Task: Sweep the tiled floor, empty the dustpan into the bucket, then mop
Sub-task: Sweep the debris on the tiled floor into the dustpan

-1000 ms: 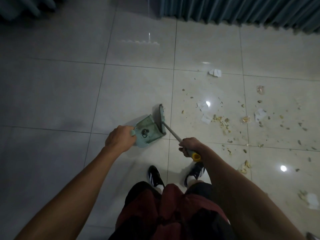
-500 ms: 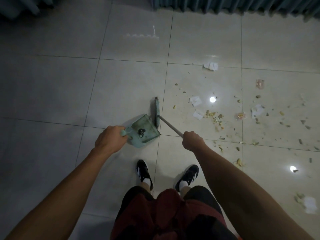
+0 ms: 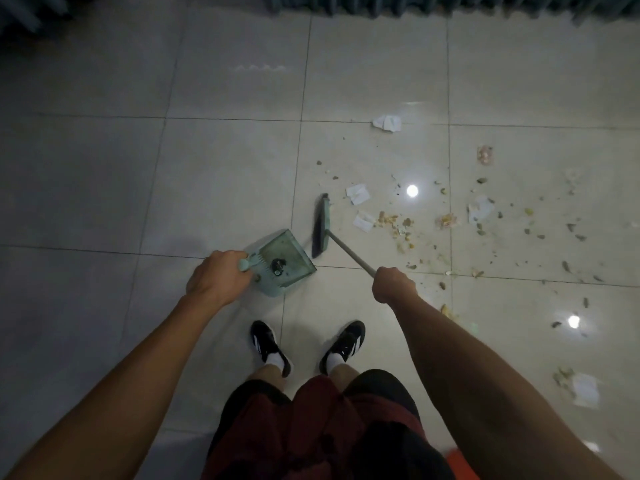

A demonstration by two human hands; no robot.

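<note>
My left hand [image 3: 216,277] grips the handle of a pale green dustpan [image 3: 282,265], which sits low on the tiled floor [image 3: 225,168] with its mouth facing right. My right hand [image 3: 393,284] is closed around the thin handle of a green broom [image 3: 321,225]. The broom head stands on the floor just right of the dustpan's mouth, a small gap between them. Crumbs and bits of debris [image 3: 398,225] and white paper scraps [image 3: 358,194] lie scattered to the right of the broom. No bucket or mop is in view.
My two black shoes [image 3: 270,346] stand just behind the dustpan. A teal pleated curtain [image 3: 415,3] hangs along the far wall. More paper scraps [image 3: 387,123] and debris spread over the right tiles. An orange object [image 3: 459,460] shows at the bottom right.
The broom head has moved away from the dustpan's mouth, out to the right toward the debris. My right hand has slid along the handle. The dustpan stays in my left hand.
</note>
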